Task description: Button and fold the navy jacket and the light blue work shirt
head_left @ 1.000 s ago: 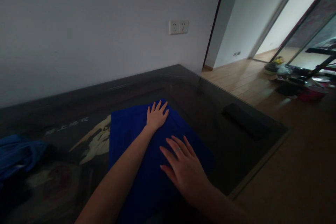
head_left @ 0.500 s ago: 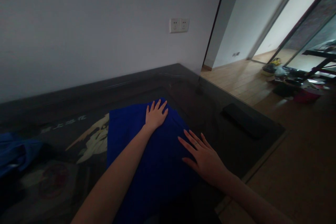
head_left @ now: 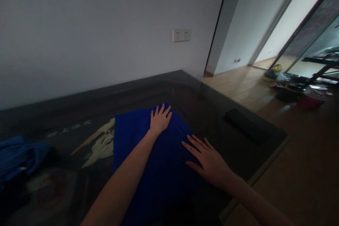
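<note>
A piece of blue cloth point(head_left: 164, 169) lies spread on a dark, glossy table point(head_left: 209, 113); whether it is a garment I cannot tell. Near its far edge, my left hand point(head_left: 160, 120) rests flat on the fabric, fingers spread. My right hand point(head_left: 206, 159), with a ring on one finger, lies at the cloth's right edge, fingers stretched out and palm down. Neither hand grips anything. The cloth's near end fades into shadow at the bottom of the view.
Crumpled blue clothing point(head_left: 21, 157) lies at the table's left. A long black object point(head_left: 246, 125) rests near the right edge. Behind the table stands a wall with a double socket point(head_left: 181, 35). Bags and a red container point(head_left: 312, 97) sit on the floor at far right.
The view has tilted slightly, so the whole scene sits a little lower. Both hands keep nearly the same places on the cloth, with no grasp made or released.
</note>
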Motion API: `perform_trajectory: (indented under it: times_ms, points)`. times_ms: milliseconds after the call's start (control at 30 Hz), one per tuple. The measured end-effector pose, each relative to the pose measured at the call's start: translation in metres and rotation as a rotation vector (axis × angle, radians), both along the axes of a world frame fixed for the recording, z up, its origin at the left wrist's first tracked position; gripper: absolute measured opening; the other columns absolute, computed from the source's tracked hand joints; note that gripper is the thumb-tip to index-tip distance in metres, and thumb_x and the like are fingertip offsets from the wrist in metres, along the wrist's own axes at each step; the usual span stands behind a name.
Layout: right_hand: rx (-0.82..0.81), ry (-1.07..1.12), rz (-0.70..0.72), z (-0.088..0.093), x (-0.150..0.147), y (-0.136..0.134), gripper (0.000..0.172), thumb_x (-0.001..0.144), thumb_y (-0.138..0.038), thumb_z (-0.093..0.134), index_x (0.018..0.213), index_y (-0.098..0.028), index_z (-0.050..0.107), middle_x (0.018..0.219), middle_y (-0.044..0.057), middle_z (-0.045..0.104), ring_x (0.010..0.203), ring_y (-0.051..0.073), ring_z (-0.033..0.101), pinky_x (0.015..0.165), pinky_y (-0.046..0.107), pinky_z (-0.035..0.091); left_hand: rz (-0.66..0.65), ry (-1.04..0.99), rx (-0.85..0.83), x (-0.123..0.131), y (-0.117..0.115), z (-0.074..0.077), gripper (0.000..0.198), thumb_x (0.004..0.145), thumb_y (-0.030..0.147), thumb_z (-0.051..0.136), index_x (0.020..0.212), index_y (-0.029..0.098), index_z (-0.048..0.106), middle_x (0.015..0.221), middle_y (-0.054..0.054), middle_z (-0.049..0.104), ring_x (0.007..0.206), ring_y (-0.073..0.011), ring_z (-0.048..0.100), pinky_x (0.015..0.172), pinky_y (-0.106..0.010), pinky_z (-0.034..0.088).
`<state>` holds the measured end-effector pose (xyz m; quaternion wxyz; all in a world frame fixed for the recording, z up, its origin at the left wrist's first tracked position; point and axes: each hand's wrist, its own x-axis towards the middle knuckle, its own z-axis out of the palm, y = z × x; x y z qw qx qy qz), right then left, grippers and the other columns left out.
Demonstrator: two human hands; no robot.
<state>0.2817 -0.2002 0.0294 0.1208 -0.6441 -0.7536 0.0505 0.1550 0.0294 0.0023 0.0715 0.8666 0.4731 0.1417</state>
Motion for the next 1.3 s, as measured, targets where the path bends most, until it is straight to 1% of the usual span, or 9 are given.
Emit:
perform_trajectory:
  times_ms: [133, 233, 333, 433, 567, 733, 833, 967, 1300]
  points:
    - [0.081, 0.022, -0.118, 0.024, -0.013, 0.012, 0.053, 0.090, -0.060, 0.039, 0.128, -0.026, 0.056, 0.136, 0.009, 0.053, 0.132, 0.030, 0.039, 0.107, 0.061, 0.028, 0.048, -0.161, 0.012, 0.001, 0.001, 0.011, 0.048, 0.098, 0.038, 0.023, 0.144, 0.031, 0.032, 0.153, -0.002, 0.030, 0.141, -0.0229, 0.022, 0.111, -0.051, 0.023]
    - [0.182, 0.060, -0.161, 0.044, -0.025, 0.036, 0.050, 0.095, -0.050, 0.034, 0.130, -0.020, 0.054, 0.136, 0.011, 0.053, 0.131, 0.027, 0.041, 0.108, 0.054, 0.030, 0.084, -0.261, 0.009, 0.001, 0.008, 0.030, 0.046, 0.096, 0.024, 0.025, 0.139, 0.024, 0.039, 0.147, -0.005, 0.040, 0.137, -0.0182, 0.031, 0.111, -0.047, 0.027]
    - [0.183, 0.073, -0.155, 0.052, -0.033, 0.078, 0.049, 0.096, -0.039, 0.035, 0.135, -0.013, 0.048, 0.139, 0.015, 0.048, 0.132, 0.028, 0.039, 0.109, 0.049, 0.032, 0.056, -0.235, -0.008, -0.011, 0.016, 0.052, 0.042, 0.092, 0.020, 0.032, 0.131, 0.023, 0.049, 0.139, -0.005, 0.050, 0.129, -0.0183, 0.044, 0.110, -0.048, 0.029]
    - [0.099, 0.047, -0.163, 0.046, -0.040, 0.129, 0.048, 0.095, -0.032, 0.038, 0.136, -0.009, 0.046, 0.142, 0.019, 0.044, 0.131, 0.030, 0.040, 0.105, 0.048, 0.036, 0.032, -0.079, 0.013, -0.043, 0.018, 0.062, 0.039, 0.090, 0.025, 0.039, 0.125, 0.025, 0.055, 0.133, -0.005, 0.055, 0.126, -0.0228, 0.047, 0.110, -0.054, 0.026]
    - [0.033, 0.031, -0.179, 0.021, -0.052, 0.179, 0.050, 0.095, -0.031, 0.037, 0.138, -0.005, 0.041, 0.147, 0.022, 0.034, 0.137, 0.034, 0.028, 0.107, 0.053, 0.030, 0.108, 0.181, 0.100, -0.100, 0.009, 0.046, 0.043, 0.093, 0.030, 0.034, 0.130, 0.018, 0.053, 0.138, -0.012, 0.050, 0.134, -0.0291, 0.036, 0.111, -0.054, 0.022]
    - [0.026, 0.035, -0.119, -0.010, -0.053, 0.191, 0.060, 0.097, -0.041, 0.031, 0.145, -0.005, 0.028, 0.150, 0.022, 0.027, 0.141, 0.032, 0.019, 0.111, 0.053, 0.019, 0.184, 0.272, 0.092, -0.142, 0.003, 0.013, 0.051, 0.096, 0.038, 0.029, 0.143, 0.020, 0.036, 0.149, -0.012, 0.036, 0.138, -0.0279, 0.030, 0.110, -0.046, 0.025]
    - [0.002, 0.035, -0.108, -0.020, -0.050, 0.190, 0.065, 0.096, -0.050, 0.027, 0.147, -0.010, 0.026, 0.152, 0.019, 0.024, 0.142, 0.029, 0.015, 0.113, 0.050, 0.015, 0.185, 0.272, 0.091, -0.146, 0.004, 0.004, 0.053, 0.096, 0.042, 0.029, 0.147, 0.025, 0.028, 0.152, -0.011, 0.029, 0.139, -0.0269, 0.028, 0.111, -0.044, 0.024]
    - [-0.027, 0.023, -0.122, -0.023, -0.048, 0.191, 0.064, 0.095, -0.054, 0.024, 0.146, -0.015, 0.030, 0.154, 0.016, 0.021, 0.143, 0.027, 0.013, 0.114, 0.048, 0.013, 0.202, 0.231, 0.077, -0.146, 0.004, 0.001, 0.053, 0.096, 0.042, 0.030, 0.146, 0.026, 0.029, 0.153, -0.010, 0.026, 0.140, -0.0268, 0.026, 0.113, -0.044, 0.021]
    - [0.041, 0.097, -0.123, -0.020, -0.046, 0.191, 0.056, 0.095, -0.046, 0.035, 0.141, -0.014, 0.040, 0.149, 0.015, 0.034, 0.140, 0.026, 0.023, 0.112, 0.046, 0.019, 0.181, 0.038, 0.093, -0.151, 0.004, -0.004, 0.049, 0.094, 0.039, 0.036, 0.140, 0.024, 0.042, 0.149, -0.010, 0.037, 0.139, -0.0290, 0.028, 0.112, -0.048, 0.024]
